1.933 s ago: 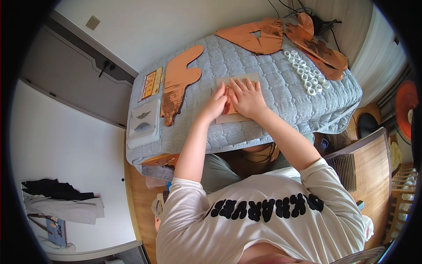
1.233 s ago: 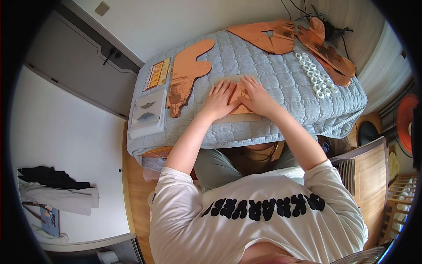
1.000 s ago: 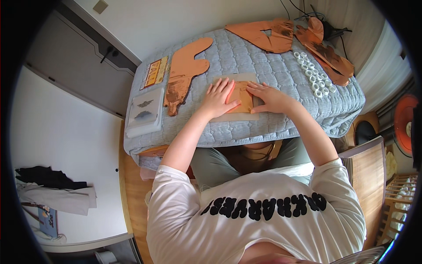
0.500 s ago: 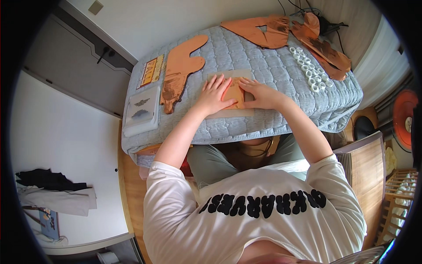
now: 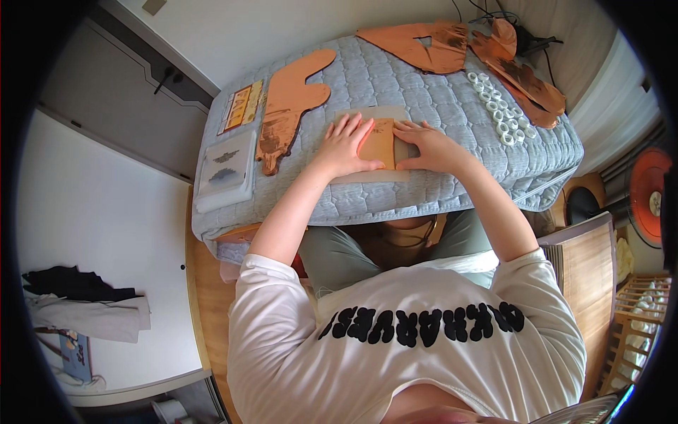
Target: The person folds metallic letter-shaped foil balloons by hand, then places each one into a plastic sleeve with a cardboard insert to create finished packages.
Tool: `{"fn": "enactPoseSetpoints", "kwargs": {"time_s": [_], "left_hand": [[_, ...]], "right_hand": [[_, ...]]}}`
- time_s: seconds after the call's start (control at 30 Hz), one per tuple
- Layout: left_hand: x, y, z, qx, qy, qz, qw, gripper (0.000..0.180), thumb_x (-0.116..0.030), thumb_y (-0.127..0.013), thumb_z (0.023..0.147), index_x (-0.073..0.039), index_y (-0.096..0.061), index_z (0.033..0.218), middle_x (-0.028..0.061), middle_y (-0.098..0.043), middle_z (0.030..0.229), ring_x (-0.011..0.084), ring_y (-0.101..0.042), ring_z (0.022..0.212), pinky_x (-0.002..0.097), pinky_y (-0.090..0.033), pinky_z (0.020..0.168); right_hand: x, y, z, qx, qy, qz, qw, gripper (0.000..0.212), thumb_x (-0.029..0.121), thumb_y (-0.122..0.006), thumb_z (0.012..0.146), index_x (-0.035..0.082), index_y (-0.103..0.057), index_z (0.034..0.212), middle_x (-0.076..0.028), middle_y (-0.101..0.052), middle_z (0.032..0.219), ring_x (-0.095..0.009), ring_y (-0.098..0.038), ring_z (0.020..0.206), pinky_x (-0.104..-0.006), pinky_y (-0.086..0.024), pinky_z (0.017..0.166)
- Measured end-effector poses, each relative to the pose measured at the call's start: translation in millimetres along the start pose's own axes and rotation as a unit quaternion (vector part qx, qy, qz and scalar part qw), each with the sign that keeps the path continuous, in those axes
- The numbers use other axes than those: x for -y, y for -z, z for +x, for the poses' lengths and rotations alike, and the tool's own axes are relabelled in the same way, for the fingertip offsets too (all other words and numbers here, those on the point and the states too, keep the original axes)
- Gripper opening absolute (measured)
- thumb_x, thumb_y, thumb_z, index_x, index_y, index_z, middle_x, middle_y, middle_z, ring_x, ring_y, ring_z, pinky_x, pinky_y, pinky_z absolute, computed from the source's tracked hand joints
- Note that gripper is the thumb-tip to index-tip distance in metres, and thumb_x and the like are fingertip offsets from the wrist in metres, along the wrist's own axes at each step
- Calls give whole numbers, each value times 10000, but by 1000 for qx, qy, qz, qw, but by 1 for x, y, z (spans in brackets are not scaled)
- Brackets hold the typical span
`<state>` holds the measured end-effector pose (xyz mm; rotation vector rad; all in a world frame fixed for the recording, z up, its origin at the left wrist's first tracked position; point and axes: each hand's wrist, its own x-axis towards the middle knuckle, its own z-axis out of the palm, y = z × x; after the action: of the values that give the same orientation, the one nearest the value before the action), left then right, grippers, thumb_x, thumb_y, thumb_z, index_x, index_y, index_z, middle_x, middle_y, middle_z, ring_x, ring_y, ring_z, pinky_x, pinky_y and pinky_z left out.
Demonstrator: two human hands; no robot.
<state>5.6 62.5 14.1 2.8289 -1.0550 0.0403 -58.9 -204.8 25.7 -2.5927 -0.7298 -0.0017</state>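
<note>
1. The largest risk, as we judge it, is the pale backing sheet (image 5: 385, 112) sliding or tilting, since the quilted mattress beneath is padded and uneven.
2. Next, the orange sheet (image 5: 382, 145), lying on that backing between our hands, could skew if one side is pushed harder than the other. Our left hand (image 5: 343, 147) lies spread over its left part, thumb stretched along the near edge. Our right hand (image 5: 429, 146) is spread too, fingertips and thumb at the right edge; we cannot tell how hard it presses.
3. Smaller still, the orange sheet might crease if the thumbs push inward; it looks thin.
4. Around us, a grey door (image 5: 120, 106) stands to the left, beyond the mattress (image 5: 438, 106), which is pale grey-blue and our work surface.
5. On it lie three orange cutouts: one to the left (image 5: 295, 95), one at the back (image 5: 402, 41) and a crumpled one in the far right corner (image 5: 540, 95).
6. A clear plastic box (image 5: 226, 169) sits near the left edge.
7. Smallest are the white rings (image 5: 503, 113), grouped to the right.
</note>
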Motion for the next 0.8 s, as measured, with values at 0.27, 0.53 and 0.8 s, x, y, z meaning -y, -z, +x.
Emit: {"fn": "enactPoseSetpoints", "kwargs": {"time_s": [0.27, 0.53, 0.8], "left_hand": [[0, 0, 1, 15, 3, -5, 1000, 1031, -686, -686, 819, -218, -258, 1631, 127, -185, 1702, 334, -117, 1577, 541, -116, 1259], [2, 0, 0, 13, 2, -43, 999, 961, -745, -565, 885, -219, -262, 1630, 123, -159, 1709, 332, -99, 1582, 543, -98, 1262], [-3, -3, -2, -12, 7, -3, 1000, 943, -730, -583, 886, -228, -277, 1623, 123, -212, 1695, 349, -157, 1569, 546, -128, 1259]], "right_hand": [[3, -14, -6, -10, 27, -83, 996, 761, 434, -578, 999, -20, -335, 1559, -208, -326, 1629, -353, -304, 1514, -481, -247, 1251], [6, -23, 7, -6, 38, -119, 992, 770, 501, -516, 1019, -54, -356, 1529, -238, -351, 1606, -371, -339, 1495, -436, -287, 1243], [25, -26, 16, -38, 29, -76, 996, 679, 420, -552, 1010, -28, -421, 1502, -206, -398, 1588, -362, -377, 1474, -460, -297, 1233]]}}
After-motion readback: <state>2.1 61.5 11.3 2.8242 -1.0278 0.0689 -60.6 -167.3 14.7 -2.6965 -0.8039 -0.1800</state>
